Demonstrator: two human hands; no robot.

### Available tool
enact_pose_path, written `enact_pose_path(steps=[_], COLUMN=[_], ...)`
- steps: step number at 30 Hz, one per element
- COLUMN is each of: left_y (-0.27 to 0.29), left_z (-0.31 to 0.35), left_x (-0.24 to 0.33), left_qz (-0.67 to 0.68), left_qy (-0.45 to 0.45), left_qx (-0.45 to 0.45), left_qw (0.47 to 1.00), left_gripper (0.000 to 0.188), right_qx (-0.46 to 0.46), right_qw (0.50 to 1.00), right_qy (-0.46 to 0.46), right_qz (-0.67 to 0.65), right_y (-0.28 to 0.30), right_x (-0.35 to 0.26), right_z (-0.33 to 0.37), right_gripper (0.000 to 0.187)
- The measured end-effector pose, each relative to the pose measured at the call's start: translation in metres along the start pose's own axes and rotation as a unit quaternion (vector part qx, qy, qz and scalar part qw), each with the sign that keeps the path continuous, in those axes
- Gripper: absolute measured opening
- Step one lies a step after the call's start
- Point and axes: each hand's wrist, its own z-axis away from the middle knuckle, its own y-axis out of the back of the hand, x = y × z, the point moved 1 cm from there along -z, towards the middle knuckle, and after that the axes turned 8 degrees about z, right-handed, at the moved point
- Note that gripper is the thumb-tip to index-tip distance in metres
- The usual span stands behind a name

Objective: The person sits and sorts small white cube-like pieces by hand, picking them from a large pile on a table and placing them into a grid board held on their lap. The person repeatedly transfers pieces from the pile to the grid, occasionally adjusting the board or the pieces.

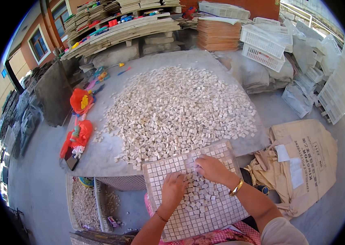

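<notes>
A square grid tray (154,179) lies tilted across my lap, against the near edge of the table. Small pale stone cubes sit in many of its cells, and a loose heap of cubes (199,195) lies on its middle. My left hand (174,189) rests over the left side of that heap, fingers bent and together; what is under the fingertips is hidden. Above the heap, my right hand (214,169) pinches at the tray's upper rows, with a small stone cube (197,166) at its fingertips. A gold bangle is on my right wrist.
A broad pile of stone cubes (180,108) covers the table (140,61). Red bags (81,134) and a phone (72,161) lie at its left edge. Below left stands a white crate (74,204) of cubes; at right, a tan sack (307,159) and white plastic crates (264,45).
</notes>
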Motion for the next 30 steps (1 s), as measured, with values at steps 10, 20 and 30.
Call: enact_pose_path(steps=[10, 20, 30], left_y=[0.002, -0.008, -0.002], left_z=[-0.012, -0.058, -0.047], left_x=[-0.012, -0.026, -0.029], left_qz=[0.065, 0.102, 0.036], left_qy=[0.094, 0.063, 0.066], left_qx=[0.038, -0.006, -0.01], left_qw=[0.993, 0.993, 0.997], left_gripper=[0.018, 0.016, 0.021], right_qx=[0.01, 0.068, 0.091], right_qw=[1.0, 0.989, 0.993], right_qy=[-0.012, -0.07, -0.016], right_qz=[0.021, -0.11, -0.078], right_y=[-0.023, 0.033, 0.019], right_x=[-0.007, -0.003, 0.014], right_z=[-0.035, -0.01, 0.015], right_gripper=[0.005, 0.013, 0.014])
